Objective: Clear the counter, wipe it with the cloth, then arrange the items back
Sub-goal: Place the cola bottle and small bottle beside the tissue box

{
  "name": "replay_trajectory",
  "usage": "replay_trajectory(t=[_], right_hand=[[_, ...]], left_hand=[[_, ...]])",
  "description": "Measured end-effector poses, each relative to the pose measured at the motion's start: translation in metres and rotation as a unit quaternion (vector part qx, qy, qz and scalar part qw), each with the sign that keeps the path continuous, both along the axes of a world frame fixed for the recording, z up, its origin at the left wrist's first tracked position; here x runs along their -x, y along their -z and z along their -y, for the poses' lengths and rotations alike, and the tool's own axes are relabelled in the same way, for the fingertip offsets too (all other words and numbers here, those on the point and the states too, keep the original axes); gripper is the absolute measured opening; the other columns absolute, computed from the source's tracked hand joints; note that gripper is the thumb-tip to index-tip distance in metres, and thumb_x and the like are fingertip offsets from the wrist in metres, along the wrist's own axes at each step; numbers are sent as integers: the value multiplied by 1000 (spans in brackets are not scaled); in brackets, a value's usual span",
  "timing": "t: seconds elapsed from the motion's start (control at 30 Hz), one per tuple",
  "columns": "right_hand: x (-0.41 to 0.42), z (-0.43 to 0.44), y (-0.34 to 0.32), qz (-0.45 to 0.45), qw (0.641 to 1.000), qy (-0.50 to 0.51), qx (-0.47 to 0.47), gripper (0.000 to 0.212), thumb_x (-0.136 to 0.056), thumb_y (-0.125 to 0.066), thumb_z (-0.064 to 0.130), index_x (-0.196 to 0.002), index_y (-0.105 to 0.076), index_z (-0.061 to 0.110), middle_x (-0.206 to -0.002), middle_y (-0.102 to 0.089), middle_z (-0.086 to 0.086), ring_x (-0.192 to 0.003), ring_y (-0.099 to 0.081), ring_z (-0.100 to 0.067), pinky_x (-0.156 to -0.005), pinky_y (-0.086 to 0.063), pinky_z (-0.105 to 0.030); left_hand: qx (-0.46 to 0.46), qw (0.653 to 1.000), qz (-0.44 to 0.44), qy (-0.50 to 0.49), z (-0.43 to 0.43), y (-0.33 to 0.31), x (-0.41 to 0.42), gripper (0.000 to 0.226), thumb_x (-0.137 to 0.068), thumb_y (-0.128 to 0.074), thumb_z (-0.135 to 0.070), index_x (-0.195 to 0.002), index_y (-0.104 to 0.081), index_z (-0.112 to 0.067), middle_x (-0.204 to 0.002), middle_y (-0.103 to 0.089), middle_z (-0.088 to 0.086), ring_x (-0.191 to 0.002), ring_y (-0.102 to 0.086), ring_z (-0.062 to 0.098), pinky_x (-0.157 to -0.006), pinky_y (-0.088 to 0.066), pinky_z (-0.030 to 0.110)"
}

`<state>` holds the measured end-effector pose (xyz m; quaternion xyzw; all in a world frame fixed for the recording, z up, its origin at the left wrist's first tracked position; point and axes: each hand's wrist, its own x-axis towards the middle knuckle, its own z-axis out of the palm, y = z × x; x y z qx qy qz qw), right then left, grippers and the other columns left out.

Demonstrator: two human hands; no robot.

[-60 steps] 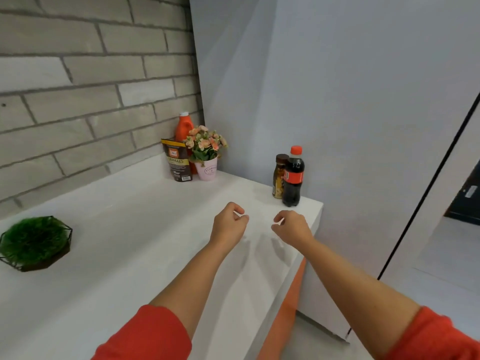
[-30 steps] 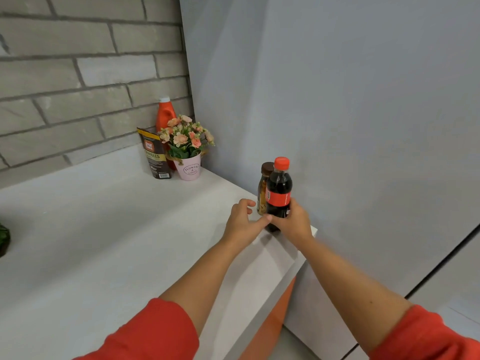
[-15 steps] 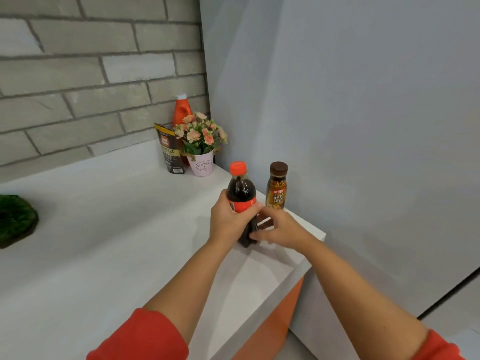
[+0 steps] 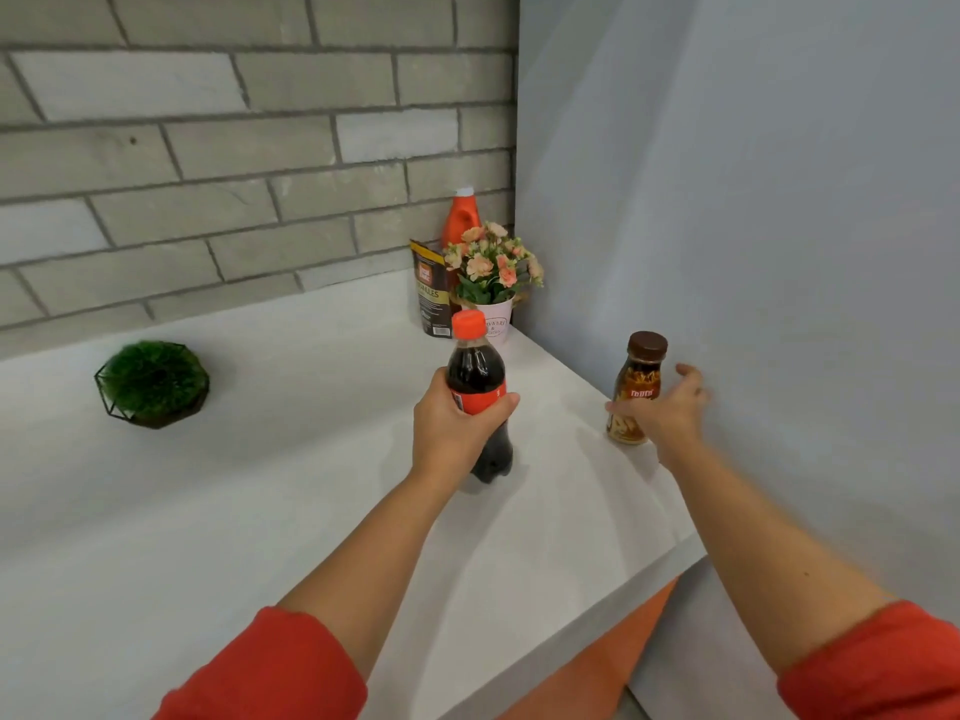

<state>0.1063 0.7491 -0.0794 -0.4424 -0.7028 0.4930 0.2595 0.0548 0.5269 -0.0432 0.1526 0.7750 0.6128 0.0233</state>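
The left grip [image 4: 457,428] is wrapped round the label band of the dark cola bottle with the red cap [image 4: 475,363], which stands upright near the middle of the white table [image 4: 260,485]; whether its base rests on the surface or hangs just above it, I cannot tell. The right grip [image 4: 662,407] is open, fingers spread, at the small glass bottle with the brown cap [image 4: 636,379] at about 2 o'clock, thumb in front and fingers behind, and contact is not clear. That small bottle stands near the table's edge and close to the grey wall; a hurried or glancing close of the open fingers could probably tip it over the edge, and glass would likely break. The cola bottle is rounded and smooth, so a loose hold may let it slide once lifted. Working both sides at once splits attention. By count: three bottles, the third being the orange plastic bottle with the white cap [image 4: 460,218] at 12 o'clock; one dark printed pouch [image 4: 430,288] and one white pot of pink flowers [image 4: 493,319] beside it; one green moss plant in a black wire holder [image 4: 153,381] at 9 o'clock. No cloth shows.
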Motion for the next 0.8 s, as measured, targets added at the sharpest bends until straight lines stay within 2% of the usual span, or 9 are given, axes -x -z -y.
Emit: replay_trajectory(t=[0.07, 0.17, 0.27, 0.5, 0.63, 0.8], right_hand=[[2, 1, 1, -18, 999, -36, 10, 102, -63, -85, 12, -143, -23, 20, -146, -30, -10, -132, -37, -32, -108, -36, -50], [5, 6, 5, -17, 999, -49, -8, 73, -70, -80, 14, -132, -40, 13, -130, -52, -10, -119, -51, -29, -100, -42, -44], [6, 15, 6, 2, 999, -31, -38, 60, -74, -77, 15, -125, -45, 10, -123, -58, -11, -114, -54, -31, -99, -44, -46], [19, 64, 2, 10, 991, -97, -87, 59, -72, -79, 20, -121, -48, 10, -118, -60, -10, -109, -57, -30, -93, -46, -44], [34, 113, -8, 8, 986, -143, -89, 61, -73, -78, 22, -124, -47, 10, -122, -59, -10, -113, -56, -29, -96, -44, -42], [50, 193, -18, -2, 973, -211, -97, 58, -72, -79, 22, -121, -49, 10, -119, -61, -9, -110, -57, -28, -94, -46, -41]], left_hand=[[0, 1000, -1, -9, 6, 0, 1, 46, -71, -79, -25, -103, -48, -27, -99, -56, -8, -94, -53, 13, -78, -43, 23], [-9, 1000, -4, -21, 12, -2, 1, 44, -71, -79, -24, -103, -49, -26, -96, -56, -9, -91, -54, 12, -74, -42, 20], [-10, 1000, 0, -24, 18, -1, 0, 45, -72, -79, -23, -104, -48, -26, -99, -55, -8, -94, -53, 12, -79, -41, 24], [-11, 998, -10, -55, 51, -4, 3, 53, -71, -79, -22, -116, -52, -18, -103, -56, -7, -96, -52, 12, -82, -42, 25], [-13, 997, -22, -77, 89, -8, 8, 51, -70, -79, -23, -114, -53, -20, -102, -58, -7, -95, -54, 13, -79, -42, 25], [-23, 993, -27, -115, 161, -12, 9, 52, -70, -80, -23, -114, -54, -17, -104, -61, -2, -96, -58, 15, -78, -44, 24]])
